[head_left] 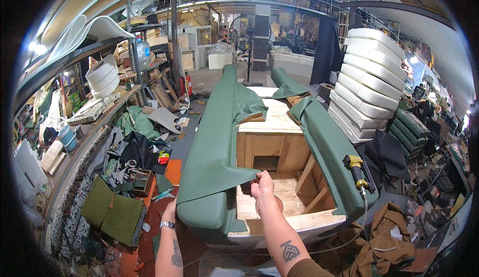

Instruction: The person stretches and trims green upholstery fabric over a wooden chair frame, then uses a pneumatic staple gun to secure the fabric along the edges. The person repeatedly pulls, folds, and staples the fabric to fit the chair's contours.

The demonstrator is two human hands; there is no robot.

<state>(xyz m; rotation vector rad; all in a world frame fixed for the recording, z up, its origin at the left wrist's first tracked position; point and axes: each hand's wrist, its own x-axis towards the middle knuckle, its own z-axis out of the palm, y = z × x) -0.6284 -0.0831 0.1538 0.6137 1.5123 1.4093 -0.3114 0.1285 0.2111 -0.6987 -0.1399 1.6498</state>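
A large wooden furniture frame (pixel 279 197) stands before me, its long padded sides wrapped in green upholstery material. My right hand (pixel 263 183) is closed, pinching the tip of a loose green flap (pixel 224 176) and drawing it over the open wooden box. Down at the near left corner of the green padded side (pixel 202 214), my left hand (pixel 171 211) rests against its outer face; its fingers are mostly hidden. A yellow and black staple gun (pixel 357 171) with a hose lies on top of the right padded side (pixel 324 147).
White foam cushions (pixel 371 72) are stacked high at the right. Brown fabric (pixel 384 237) lies crumpled at the near right. Olive cushions (pixel 112 209) and scraps cover the floor at left, beside a cluttered shelf (pixel 107 105). A hose (pixel 361 214) trails down from the staple gun.
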